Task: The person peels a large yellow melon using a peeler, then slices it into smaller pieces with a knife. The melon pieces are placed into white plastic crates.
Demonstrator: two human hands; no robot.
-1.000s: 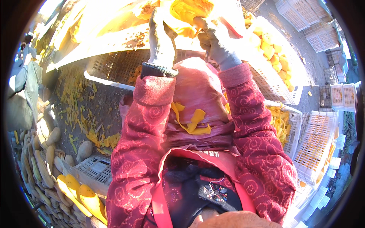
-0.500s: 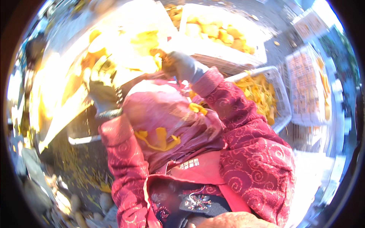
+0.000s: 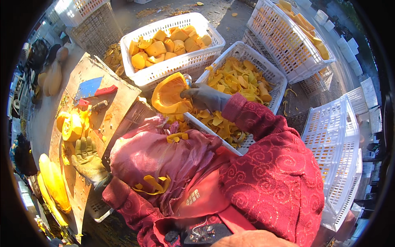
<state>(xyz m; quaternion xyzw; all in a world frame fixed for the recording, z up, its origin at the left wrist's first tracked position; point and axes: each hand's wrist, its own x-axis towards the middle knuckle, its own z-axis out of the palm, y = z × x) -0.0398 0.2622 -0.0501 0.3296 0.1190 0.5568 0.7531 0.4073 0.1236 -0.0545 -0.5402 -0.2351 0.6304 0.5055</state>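
Note:
My right hand, in a grey glove, grips a hollowed piece of pumpkin beside the white crate of peelings. A small shiny metal thing shows at the fingers; its kind is hard to make out. Palm up and fingers spread, my left hand in a yellow-stained glove holds nothing at the edge of the wooden board. Just beyond it lie a cut pumpkin piece with its seed hollow showing, and a cleaver with a red handle. Two long peeled yellow pumpkins rest on the board's near left.
A white crate of orange pumpkin chunks stands ahead. Right of it, another crate holds peelings. Stacked crates with pumpkin pieces rise at far right, more white crates nearer. Peel strips lie on the pink cloth over my lap.
The view has swung left and steadied from blur. My right hand now holds the pumpkin piece out near the peelings crate; my left hand lies open by the board.

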